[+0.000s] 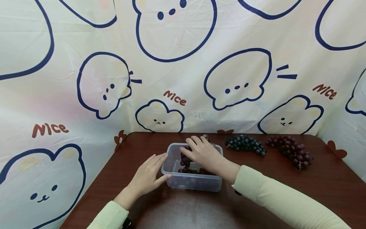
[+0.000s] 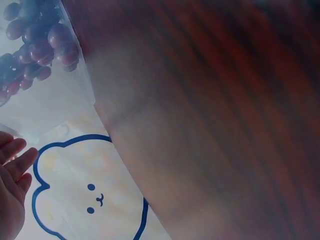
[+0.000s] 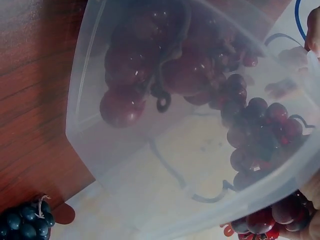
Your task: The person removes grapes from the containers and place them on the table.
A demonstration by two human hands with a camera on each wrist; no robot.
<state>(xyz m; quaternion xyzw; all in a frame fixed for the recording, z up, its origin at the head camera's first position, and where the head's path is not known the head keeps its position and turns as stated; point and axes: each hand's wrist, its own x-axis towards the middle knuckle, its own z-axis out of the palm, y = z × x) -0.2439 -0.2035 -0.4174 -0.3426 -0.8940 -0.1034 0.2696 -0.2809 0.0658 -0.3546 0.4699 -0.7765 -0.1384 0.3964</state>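
Note:
A clear plastic box (image 1: pixel 194 183) stands on the table between both hands. My right hand (image 1: pixel 203 155) reaches over it from the right, fingers bent over a bunch of red grapes (image 1: pixel 185 160) that hangs inside; part of the bunch is hidden under the palm. In the right wrist view, red grapes (image 3: pixel 267 220) show beside the fingers at the rim. More red grapes (image 1: pixel 188 171) lie on the box floor, visible through its wall. At the box's left side, my left hand (image 1: pixel 147 175) has its fingers extended, fingertips right at the rim.
Dark blue-black grapes (image 1: pixel 245 143) lie right of the box on the brown wooden table (image 1: pixel 137 143). Farther right lies another bunch of red grapes (image 1: pixel 291 150). A printed cloth (image 1: pixel 194 79) with cartoon bears hangs behind the table and at its sides.

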